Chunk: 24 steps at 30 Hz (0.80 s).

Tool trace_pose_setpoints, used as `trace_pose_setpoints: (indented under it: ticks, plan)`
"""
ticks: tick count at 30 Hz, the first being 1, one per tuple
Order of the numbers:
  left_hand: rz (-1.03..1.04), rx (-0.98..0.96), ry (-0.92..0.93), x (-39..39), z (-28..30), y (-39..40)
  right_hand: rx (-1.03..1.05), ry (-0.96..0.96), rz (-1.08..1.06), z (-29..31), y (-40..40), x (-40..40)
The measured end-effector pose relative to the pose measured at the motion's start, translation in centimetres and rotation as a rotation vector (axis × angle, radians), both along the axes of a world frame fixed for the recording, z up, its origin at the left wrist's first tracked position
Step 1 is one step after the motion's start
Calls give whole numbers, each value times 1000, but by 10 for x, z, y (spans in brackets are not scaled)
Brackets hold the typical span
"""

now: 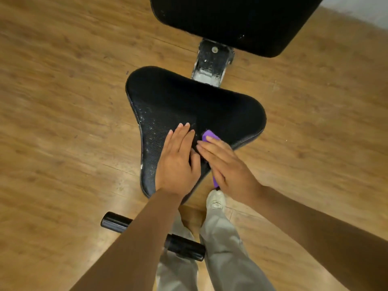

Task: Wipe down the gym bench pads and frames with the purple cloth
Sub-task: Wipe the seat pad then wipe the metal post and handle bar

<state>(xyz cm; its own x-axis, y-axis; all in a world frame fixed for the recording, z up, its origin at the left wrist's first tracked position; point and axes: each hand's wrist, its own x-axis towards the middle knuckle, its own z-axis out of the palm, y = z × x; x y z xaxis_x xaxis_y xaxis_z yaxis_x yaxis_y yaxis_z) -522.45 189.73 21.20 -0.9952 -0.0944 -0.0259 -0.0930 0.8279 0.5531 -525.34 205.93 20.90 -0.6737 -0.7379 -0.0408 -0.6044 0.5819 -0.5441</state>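
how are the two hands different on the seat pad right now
The left hand lies flat and bare on the seat pad, touching no cloth; the right hand presses the purple cloth down under it. The left rests over the dusty, white-speckled side of the pad; the right is over the darker side near its edge. Both have straight fingers and lie palm-down, side by side.

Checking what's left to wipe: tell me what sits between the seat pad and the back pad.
In the head view, a scuffed metal frame bracket with a bolt bridges the seat pad and back pad, over wood floor.
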Motion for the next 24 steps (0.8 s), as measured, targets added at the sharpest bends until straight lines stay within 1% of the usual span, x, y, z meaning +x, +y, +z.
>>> trace_pose_setpoints:
  ticks: [2, 3, 4, 7, 9, 11, 12, 13, 17, 20, 21, 22, 24]
  plan:
    - [-17, 103, -32, -1, 3, -9, 4, -34, 115, -6, 11, -22]
    - [-54, 123, -64, -2, 6, -14, 11, -51, 106, -10, 15, -37]
    - [-110, 99, -96, -2, 8, -20, -1, -65, 33, -14, 17, -52]
    - [-263, -84, -155, -2, 14, -40, -32, -64, -290, -25, 9, -79]
    - [-294, -193, -142, 0, 18, -56, -12, -28, -456, -26, -7, -71]
    - [-291, -240, -155, 1, 19, -74, -16, 17, -548, -17, -26, -44]
    - [-293, -235, -179, 3, 18, -82, -29, 25, -542, -10, -35, -25]
    - [-305, -223, -205, 4, 17, -88, -46, 24, -492, -2, -44, -2]
    - [-388, -174, -229, 7, 11, -103, -66, 43, -139, 11, -63, 73]
    - [-423, -143, -203, 6, 9, -107, -36, 188, 130, 3, -51, 68]
    - [-428, -132, -197, 5, 8, -109, -12, 183, 164, -1, -45, 57]
    - [-430, -119, -199, 5, 8, -111, 0, 135, 119, -3, -39, 43]
    - [-438, -90, -212, 6, 8, -114, -8, 55, -178, -10, -26, 11]
